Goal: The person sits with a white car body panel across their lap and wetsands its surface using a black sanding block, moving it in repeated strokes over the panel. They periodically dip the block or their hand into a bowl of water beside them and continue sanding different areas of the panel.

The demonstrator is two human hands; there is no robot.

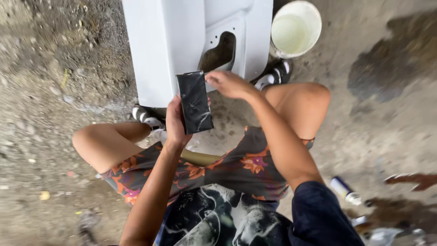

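My left hand (175, 122) holds a black rectangular sheet, like wet sandpaper (195, 101), upright in front of me. My right hand (230, 84) touches the top right corner of that sheet, fingers pinched at its edge. Just beyond both hands lies a white painted panel (168, 45) with a recessed handle opening (220, 51), resting on the ground between my knees. I am squatting, with my knees spread to either side.
A white bucket (295, 28) of cloudy water stands at the panel's far right corner. A small spray can (344, 190) lies on the ground at the right, near wet patches. The ground is bare dirt and concrete with pebbles.
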